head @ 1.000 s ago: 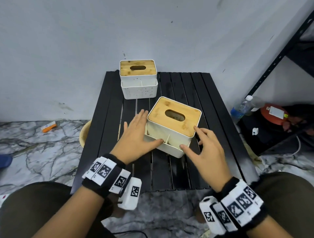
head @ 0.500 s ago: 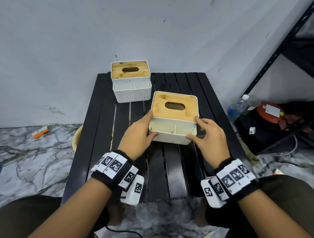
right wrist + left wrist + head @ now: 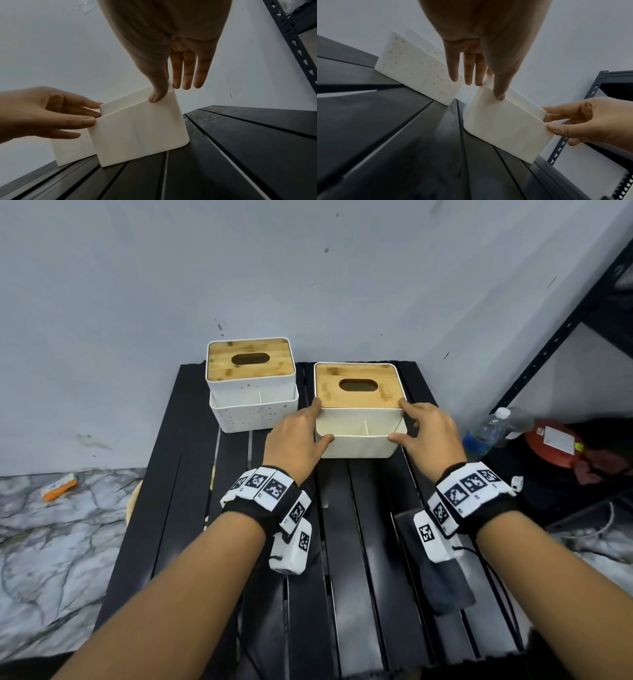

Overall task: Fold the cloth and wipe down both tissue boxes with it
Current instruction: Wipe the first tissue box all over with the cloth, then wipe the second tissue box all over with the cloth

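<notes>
Two white tissue boxes with bamboo lids stand side by side at the back of the black slatted table (image 3: 191,474). The speckled box (image 3: 251,385) is on the left and the cream box (image 3: 358,419) on the right. My left hand (image 3: 320,422) grips the cream box's left front corner, thumb on the front rim. My right hand (image 3: 399,421) grips its right front corner the same way. The wrist views show the cream box (image 3: 503,128) (image 3: 137,134) resting on the slats. A dark grey cloth (image 3: 442,587) lies crumpled under my right forearm.
The grey wall stands right behind the boxes. Right of the table are a black metal rack (image 3: 565,320), a water bottle (image 3: 489,429) and a red object (image 3: 555,443). An orange item (image 3: 60,486) lies on the marble floor at the left.
Both hands slid the cream box away from me toward the back right, turning it square beside the speckled box. The cloth has come into view.
</notes>
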